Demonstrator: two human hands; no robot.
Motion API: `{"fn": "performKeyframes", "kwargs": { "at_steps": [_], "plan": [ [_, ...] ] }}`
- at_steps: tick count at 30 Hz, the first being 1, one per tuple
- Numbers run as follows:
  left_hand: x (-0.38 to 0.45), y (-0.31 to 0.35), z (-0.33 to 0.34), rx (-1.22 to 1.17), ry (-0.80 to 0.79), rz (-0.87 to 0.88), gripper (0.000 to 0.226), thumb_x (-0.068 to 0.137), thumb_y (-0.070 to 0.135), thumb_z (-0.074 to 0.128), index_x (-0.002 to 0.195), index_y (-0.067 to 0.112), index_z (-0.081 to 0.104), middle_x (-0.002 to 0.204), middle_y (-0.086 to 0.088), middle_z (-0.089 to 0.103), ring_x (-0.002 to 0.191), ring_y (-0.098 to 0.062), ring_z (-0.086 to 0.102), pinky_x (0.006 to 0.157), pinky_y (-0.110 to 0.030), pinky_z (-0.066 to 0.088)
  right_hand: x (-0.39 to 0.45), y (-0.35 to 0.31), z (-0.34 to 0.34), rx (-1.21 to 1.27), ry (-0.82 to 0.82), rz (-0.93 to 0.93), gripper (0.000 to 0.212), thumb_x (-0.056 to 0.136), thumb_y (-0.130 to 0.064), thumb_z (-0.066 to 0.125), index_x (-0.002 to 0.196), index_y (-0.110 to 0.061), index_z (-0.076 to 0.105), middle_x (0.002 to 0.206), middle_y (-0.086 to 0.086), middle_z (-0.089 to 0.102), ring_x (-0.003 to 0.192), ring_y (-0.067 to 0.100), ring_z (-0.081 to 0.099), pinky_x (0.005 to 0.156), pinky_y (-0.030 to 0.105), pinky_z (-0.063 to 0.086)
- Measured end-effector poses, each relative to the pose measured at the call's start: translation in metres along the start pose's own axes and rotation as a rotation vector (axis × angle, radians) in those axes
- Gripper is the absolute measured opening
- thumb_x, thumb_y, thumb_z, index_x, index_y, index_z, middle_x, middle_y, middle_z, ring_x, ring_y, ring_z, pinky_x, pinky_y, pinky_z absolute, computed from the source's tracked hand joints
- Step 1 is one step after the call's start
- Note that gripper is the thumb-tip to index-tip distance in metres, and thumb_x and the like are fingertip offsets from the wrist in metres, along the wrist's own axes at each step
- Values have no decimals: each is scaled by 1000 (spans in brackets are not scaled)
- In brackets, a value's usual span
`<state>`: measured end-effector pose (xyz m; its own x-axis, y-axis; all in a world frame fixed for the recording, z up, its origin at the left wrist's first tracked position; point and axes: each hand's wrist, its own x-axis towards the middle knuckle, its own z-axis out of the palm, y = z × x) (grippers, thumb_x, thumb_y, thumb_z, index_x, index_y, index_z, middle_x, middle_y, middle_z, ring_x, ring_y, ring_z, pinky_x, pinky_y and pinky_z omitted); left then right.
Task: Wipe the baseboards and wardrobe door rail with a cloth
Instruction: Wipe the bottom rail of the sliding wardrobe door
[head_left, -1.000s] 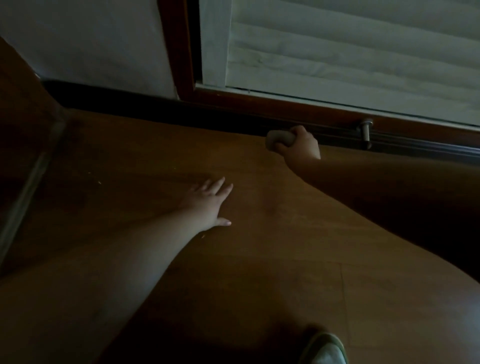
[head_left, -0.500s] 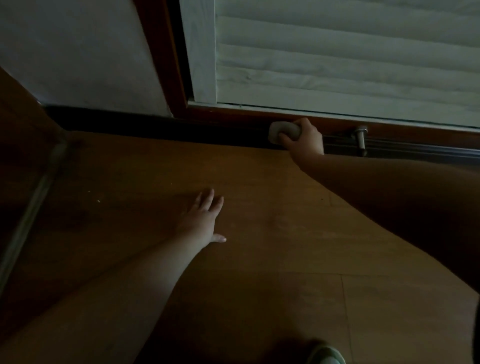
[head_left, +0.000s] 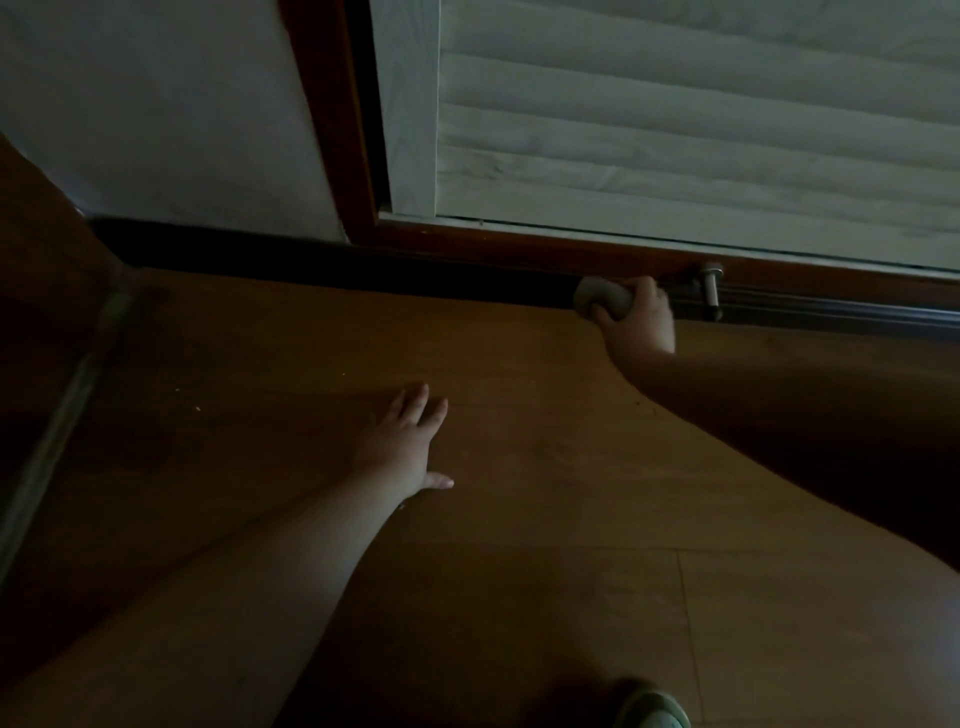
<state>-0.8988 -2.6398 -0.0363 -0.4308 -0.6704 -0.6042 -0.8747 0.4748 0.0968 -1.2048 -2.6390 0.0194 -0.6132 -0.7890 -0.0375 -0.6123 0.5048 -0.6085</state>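
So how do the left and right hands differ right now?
The left hand lies flat on the wooden floor, fingers spread, holding nothing; the right hand curls round a wadded cloth. The left sits mid-floor; the right is at the wardrobe door rail. Both arms are bare.

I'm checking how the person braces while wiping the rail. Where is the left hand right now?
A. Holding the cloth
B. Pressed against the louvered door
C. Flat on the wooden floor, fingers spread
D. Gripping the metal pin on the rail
C: the left hand lies flat on the wooden floor with fingers straight, while the right hand grips the cloth at the door rail.
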Motion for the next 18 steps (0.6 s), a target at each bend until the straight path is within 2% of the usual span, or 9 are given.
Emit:
{"fn": "performKeyframes", "kwargs": {
  "at_steps": [4,7,11,18],
  "plan": [
    [-5,-1,-5,44,-37,33,119,76,65,71,156,36,-13,161,4,-29,151,-28,-18,121,-57,14,-25,-35,43,64,-126,-112,53,86,-38,72,131,-20,50,122,1,54,99,9,49,81,26,41],
    [-9,-3,-11,43,-95,48,120,77,57,76,156,37,-13,160,5,-32,150,-27,-20,121,-57,15,-29,-67,69,121,-129,-152,51,87,-35,73,130,-18,51,123,2,55,101,10,51,81,24,41],
    [-13,-3,-17,30,-95,60,112,83,49,74,157,38,-9,161,6,-30,151,-26,-19,120,-55,17,-16,-95,86,143,-117,-155,48,88,-31,72,128,-15,51,123,6,54,103,16,53,80,26,39],
    [-11,-6,-13,42,-77,75,113,81,52,74,156,39,-10,161,6,-30,150,-26,-21,121,-56,16,7,-63,69,13,-106,-185,49,86,-33,73,126,-17,50,122,4,54,96,9,46,77,26,38]
  ]
}}
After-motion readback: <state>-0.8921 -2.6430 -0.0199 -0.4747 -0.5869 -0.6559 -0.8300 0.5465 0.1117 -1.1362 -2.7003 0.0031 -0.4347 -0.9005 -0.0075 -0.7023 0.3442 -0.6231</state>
